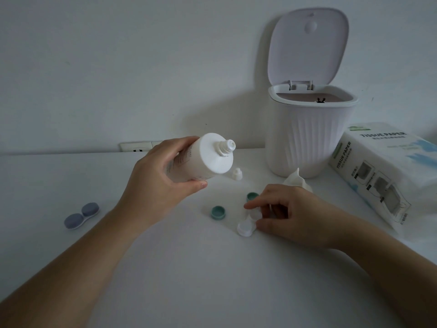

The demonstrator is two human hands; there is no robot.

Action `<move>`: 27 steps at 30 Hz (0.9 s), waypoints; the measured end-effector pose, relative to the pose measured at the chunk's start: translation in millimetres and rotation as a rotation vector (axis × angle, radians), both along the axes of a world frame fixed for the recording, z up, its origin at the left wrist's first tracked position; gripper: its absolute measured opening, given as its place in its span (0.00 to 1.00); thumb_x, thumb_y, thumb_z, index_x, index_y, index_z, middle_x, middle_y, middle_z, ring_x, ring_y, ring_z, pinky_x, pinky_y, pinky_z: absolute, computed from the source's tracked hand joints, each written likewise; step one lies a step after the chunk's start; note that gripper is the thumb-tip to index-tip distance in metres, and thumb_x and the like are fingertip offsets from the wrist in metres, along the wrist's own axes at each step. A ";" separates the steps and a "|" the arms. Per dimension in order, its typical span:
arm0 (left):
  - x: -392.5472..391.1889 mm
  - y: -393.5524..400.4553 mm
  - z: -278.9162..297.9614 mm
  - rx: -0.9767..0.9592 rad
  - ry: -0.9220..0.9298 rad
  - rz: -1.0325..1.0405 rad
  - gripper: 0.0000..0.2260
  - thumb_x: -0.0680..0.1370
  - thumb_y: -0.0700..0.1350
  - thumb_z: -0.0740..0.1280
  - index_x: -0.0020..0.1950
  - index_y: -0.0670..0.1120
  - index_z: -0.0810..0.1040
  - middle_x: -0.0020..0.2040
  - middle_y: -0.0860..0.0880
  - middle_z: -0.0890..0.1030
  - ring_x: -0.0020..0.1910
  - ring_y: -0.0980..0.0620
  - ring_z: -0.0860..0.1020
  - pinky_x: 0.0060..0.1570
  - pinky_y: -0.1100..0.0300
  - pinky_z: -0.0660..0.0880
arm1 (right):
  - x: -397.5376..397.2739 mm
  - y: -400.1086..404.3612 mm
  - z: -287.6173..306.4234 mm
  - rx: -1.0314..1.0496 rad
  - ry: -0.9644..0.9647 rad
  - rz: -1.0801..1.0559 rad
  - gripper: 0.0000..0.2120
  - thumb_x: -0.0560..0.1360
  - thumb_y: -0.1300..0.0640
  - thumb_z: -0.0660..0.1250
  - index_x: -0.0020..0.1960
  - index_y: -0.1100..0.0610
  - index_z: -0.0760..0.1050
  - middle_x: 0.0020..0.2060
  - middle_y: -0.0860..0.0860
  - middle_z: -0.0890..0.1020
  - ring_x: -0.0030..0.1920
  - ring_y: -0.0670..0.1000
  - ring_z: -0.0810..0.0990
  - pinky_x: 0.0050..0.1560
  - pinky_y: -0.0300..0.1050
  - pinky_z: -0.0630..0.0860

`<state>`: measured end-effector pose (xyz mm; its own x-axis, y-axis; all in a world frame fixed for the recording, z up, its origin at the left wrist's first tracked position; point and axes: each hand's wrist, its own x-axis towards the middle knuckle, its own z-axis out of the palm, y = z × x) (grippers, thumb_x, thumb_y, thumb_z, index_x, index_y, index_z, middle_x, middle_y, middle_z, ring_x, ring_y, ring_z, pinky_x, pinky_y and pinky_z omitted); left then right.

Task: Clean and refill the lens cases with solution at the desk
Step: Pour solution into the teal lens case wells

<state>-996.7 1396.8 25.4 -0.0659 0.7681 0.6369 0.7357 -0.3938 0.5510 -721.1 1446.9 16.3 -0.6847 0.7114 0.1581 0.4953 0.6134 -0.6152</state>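
Note:
My left hand (163, 171) grips a white solution bottle (208, 157), uncapped and tilted on its side, nozzle pointing right, above the desk. Its small white cap (237, 174) stands on the desk just beyond. My right hand (290, 209) rests on the desk and pinches a clear open lens case (247, 227) between thumb and fingers. Two teal lids lie loose: one (218, 212) left of the case, the other (252, 196) by my fingertips. A closed blue-grey lens case (82, 216) lies at the left.
A white ribbed bin (307, 138) with its lid flipped up stands at the back right. A tissue paper pack (383, 171) lies to its right, and a crumpled tissue (295, 179) sits behind my right hand. A wall socket (134, 146) is at the desk's back edge.

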 end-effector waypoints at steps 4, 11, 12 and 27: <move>0.1 -0.5 0.5 -0.011 0.000 0.003 0.32 0.66 0.42 0.83 0.65 0.60 0.77 0.60 0.67 0.79 0.61 0.70 0.74 0.55 0.80 0.64 | 0.5 1.2 0.2 -0.041 0.016 -0.047 0.14 0.72 0.56 0.76 0.55 0.44 0.79 0.37 0.43 0.78 0.33 0.40 0.74 0.39 0.31 0.71; 1.9 -0.9 1.0 -0.023 0.002 0.008 0.31 0.66 0.42 0.83 0.66 0.58 0.78 0.59 0.66 0.80 0.60 0.69 0.74 0.55 0.80 0.64 | -0.6 1.9 -1.8 0.021 -0.049 -0.101 0.07 0.73 0.53 0.74 0.43 0.48 0.75 0.33 0.44 0.77 0.33 0.40 0.72 0.36 0.33 0.71; 2.2 -1.0 1.3 -0.026 0.002 0.009 0.31 0.66 0.42 0.83 0.66 0.58 0.78 0.59 0.66 0.80 0.60 0.70 0.74 0.55 0.80 0.64 | -1.2 1.8 -2.0 0.026 -0.052 -0.089 0.06 0.74 0.53 0.73 0.43 0.47 0.77 0.34 0.44 0.77 0.34 0.40 0.73 0.37 0.32 0.71; 2.5 -1.3 1.8 -0.047 0.010 0.003 0.31 0.66 0.42 0.82 0.66 0.58 0.78 0.60 0.65 0.80 0.61 0.70 0.74 0.55 0.81 0.64 | -6.6 -0.8 -8.2 0.064 -0.057 0.012 0.25 0.62 0.28 0.67 0.55 0.38 0.78 0.43 0.40 0.76 0.43 0.41 0.76 0.42 0.32 0.71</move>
<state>-994.1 1395.4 27.1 -0.0619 0.7973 0.6005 0.7422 -0.3655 0.5618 -727.8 1446.1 8.2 -0.7025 0.6926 0.1637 0.5207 0.6570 -0.5452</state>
